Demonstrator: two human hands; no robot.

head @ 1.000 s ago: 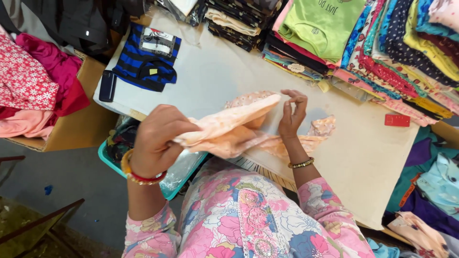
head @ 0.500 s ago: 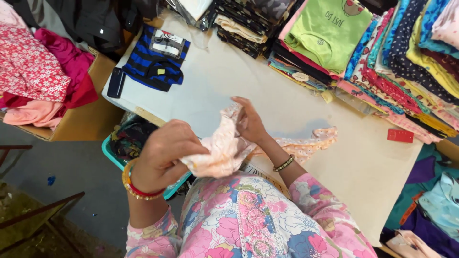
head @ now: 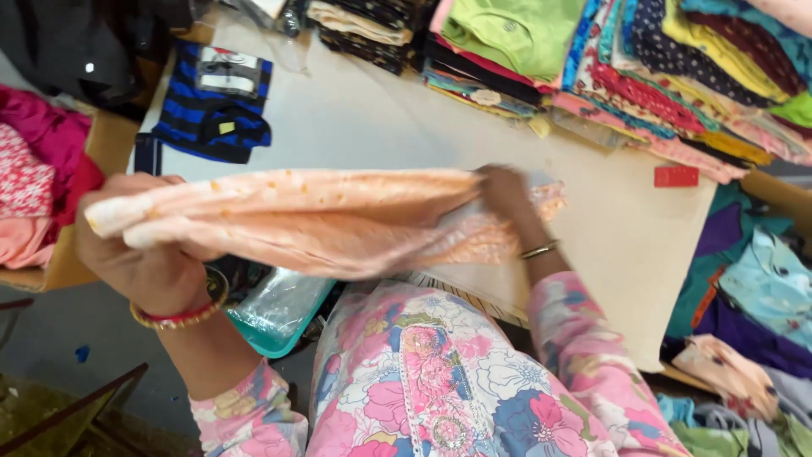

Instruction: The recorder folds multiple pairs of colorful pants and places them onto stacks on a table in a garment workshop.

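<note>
Stretching peach garment (head: pixel 313 222) taut over near table (head: pixel 381 110) edge, left hand (head: pixel 144 254) and right hand (head: pixel 506 190) fingers clamped on its ends.

Head camera looks steeply down, close over the table (head: pixel 355 110).

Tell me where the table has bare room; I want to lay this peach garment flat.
Bare patch of table: between the blue striped garment and the folded stacks, above the peach garment. A second patch lies right of the right hand, below the red tag. The far edge is crowded with stacks.
</note>
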